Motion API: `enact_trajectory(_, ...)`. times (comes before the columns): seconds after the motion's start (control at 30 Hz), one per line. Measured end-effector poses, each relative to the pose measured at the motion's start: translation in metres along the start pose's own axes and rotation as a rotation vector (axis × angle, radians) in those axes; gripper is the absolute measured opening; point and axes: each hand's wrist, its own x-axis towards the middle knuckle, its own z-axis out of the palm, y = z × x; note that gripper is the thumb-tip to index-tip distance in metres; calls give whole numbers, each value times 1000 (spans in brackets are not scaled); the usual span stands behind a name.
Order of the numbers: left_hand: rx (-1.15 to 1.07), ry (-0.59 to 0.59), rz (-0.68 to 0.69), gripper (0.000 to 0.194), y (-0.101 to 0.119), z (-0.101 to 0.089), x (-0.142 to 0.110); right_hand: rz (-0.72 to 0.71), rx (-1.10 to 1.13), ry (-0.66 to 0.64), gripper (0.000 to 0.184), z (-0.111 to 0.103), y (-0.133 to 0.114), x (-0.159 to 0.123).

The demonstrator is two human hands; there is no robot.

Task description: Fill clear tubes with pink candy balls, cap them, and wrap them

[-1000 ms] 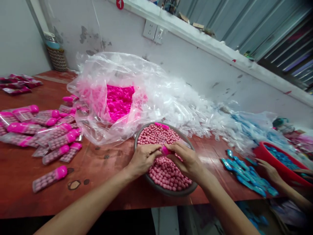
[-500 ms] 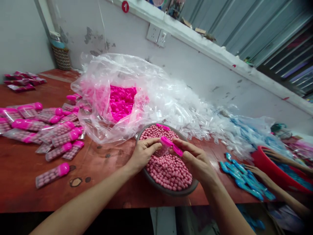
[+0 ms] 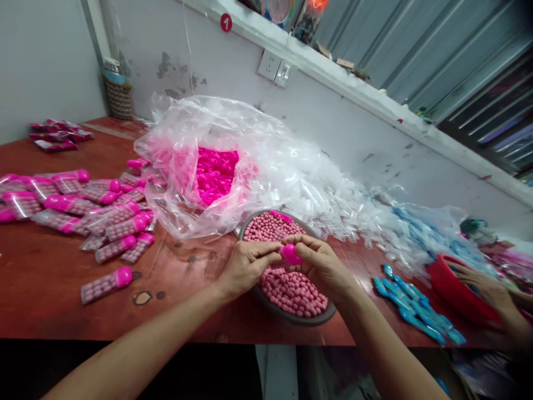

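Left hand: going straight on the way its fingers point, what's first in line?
Beyond the pink-capped tube that the left hand pinches, likely the right hand, whose fingers are around the same cap. Exact depth is unclear from this one view.

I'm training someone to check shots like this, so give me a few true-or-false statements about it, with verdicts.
1. The left hand and right hand touch the same pink cap above the dark bowl. True.
2. The beads in the bowl are blue. False: the beads are pink.
3. Pink pieces show in the clear bag's opening. True.
4. The red basin is left of the bowl in the picture. False: the red basin is right of it.
5. One filled tube lies apart from the tube pile. True.
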Motion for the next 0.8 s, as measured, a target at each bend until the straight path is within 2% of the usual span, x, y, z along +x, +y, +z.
enact_trajectory(0.2, 102, 34, 42, 21, -3, -1, -12, 16, 128, 44, 19, 16, 14, -5)
enact_trajectory(0.33, 55, 87, -2, 22, 1, -2, -14, -74, 190, 145, 20, 28, 18, -3)
enact_trajectory(0.43, 57, 147, 0, 23, 8, -5, -14, -133, 149, 141, 20, 31, 15, 0)
enact_trajectory(0.57, 140, 133, 84, 25, 9, -11, -20, -40, 109, 46, 16, 33, 14, -1)
enact_trajectory(0.7, 239, 190, 181, 24, 2, -10, -30, 21, 173, 76, 13, 42, 21, -3)
enact_trajectory(0.8, 295, 181, 226, 26, 0, -12, -35, 0, 136, 100, 13, 49, 29, 3)
